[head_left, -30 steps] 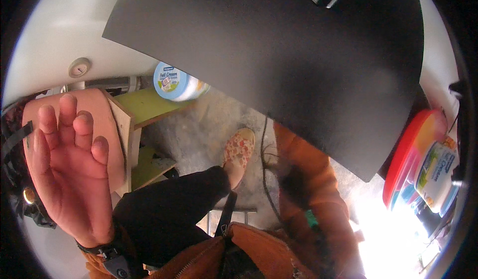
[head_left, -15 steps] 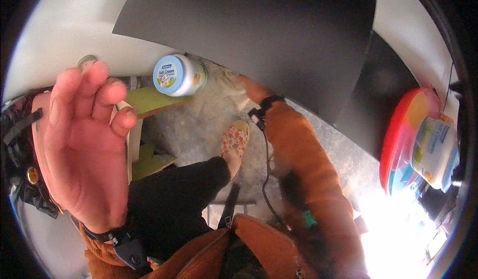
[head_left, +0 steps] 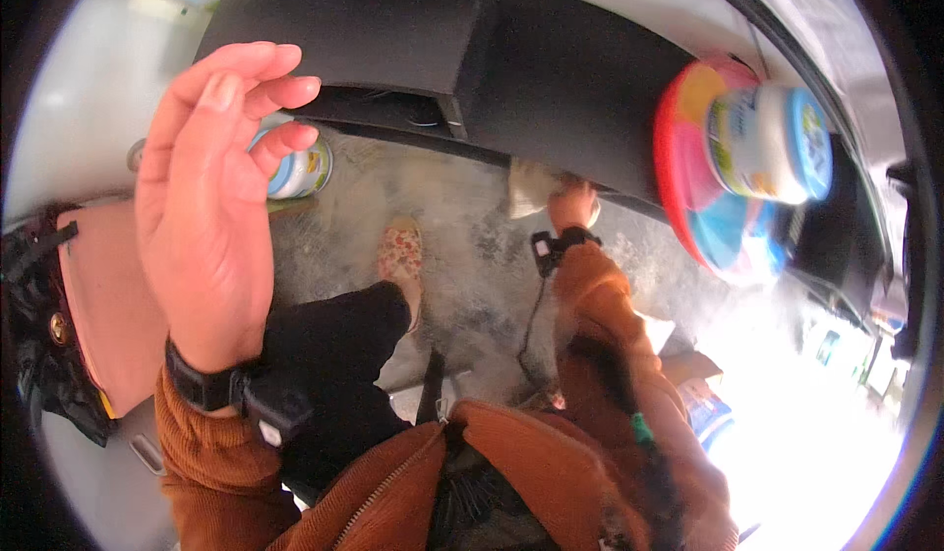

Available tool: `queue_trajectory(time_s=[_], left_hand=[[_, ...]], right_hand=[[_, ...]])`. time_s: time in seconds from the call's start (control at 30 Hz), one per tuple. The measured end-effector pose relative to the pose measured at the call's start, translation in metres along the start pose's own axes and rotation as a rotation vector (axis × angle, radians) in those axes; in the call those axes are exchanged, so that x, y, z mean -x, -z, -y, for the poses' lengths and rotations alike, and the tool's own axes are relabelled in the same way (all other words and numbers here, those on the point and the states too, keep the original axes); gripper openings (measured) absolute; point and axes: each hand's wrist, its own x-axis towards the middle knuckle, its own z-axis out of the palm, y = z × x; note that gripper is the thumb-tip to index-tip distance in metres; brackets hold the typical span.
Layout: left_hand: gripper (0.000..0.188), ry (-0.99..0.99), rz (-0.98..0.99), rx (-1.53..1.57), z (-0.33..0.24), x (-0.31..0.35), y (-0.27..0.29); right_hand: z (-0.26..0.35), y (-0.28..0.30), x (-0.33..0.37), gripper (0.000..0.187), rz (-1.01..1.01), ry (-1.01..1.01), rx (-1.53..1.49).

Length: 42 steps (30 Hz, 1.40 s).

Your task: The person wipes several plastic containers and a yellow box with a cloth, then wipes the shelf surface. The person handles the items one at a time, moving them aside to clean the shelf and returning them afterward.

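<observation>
My left hand (head_left: 206,207) is raised on the left, palm turned inward and fingers loosely curled but apart, with nothing in it. Behind its fingertips a white jar with a blue lid (head_left: 300,173) stands partly hidden. Low beside the lower edge of the black cabinet (head_left: 580,69), my right hand (head_left: 573,205) is closed on a cream cloth (head_left: 531,189). Motion blurs that hand a little, and the cloth lies partly behind the fingers and against the cabinet's edge.
A multicoloured round plastic piece with a red rim (head_left: 678,158) and a second blue-lidded jar (head_left: 767,143) stand at the right. My foot in a floral shoe (head_left: 400,248) rests on the grey floor (head_left: 462,266). A pink bag (head_left: 108,305) lies far left. Strong light glares lower right.
The view has swung right, bringing the cabinet's open shelf into sight. My right hand has moved rightward along the cabinet's lower edge with the cloth. My left hand stays raised, its palm turned more sideways.
</observation>
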Motion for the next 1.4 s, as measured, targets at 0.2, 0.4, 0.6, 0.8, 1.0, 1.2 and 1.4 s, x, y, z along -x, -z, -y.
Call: queue_trajectory(time_s=[0.2,0.4,0.6,0.8,1.0,1.2,1.4], left_hand=[[0.024,-0.027,0.0,0.04,0.003,0.003,-0.04],[0.022,-0.049,0.124,0.005,0.023,0.002,-0.082],[0.019,-0.027,0.218,-0.118,0.06,0.0,-0.124],[0.017,-0.093,0.219,-0.232,0.079,0.009,-0.153],[0.02,0.034,0.26,-0.244,0.067,0.026,-0.151],[0.03,0.239,0.524,-0.334,0.061,0.045,-0.143],[0.047,0.231,0.731,-0.404,0.075,0.073,-0.165]], right_hand=[[-0.055,0.028,0.013,0.027,0.564,0.681,0.383],[-0.049,0.179,0.073,0.041,0.837,-0.022,-0.332],[-0.017,0.29,0.135,0.059,0.742,0.144,-0.63],[0.001,0.282,0.191,0.066,0.29,0.204,-0.447],[-0.018,0.294,0.168,0.046,0.294,-0.027,-1.35],[-0.01,0.357,0.173,0.047,0.464,-0.145,-2.071],[0.017,0.374,0.18,0.047,0.41,-0.076,-2.189]])
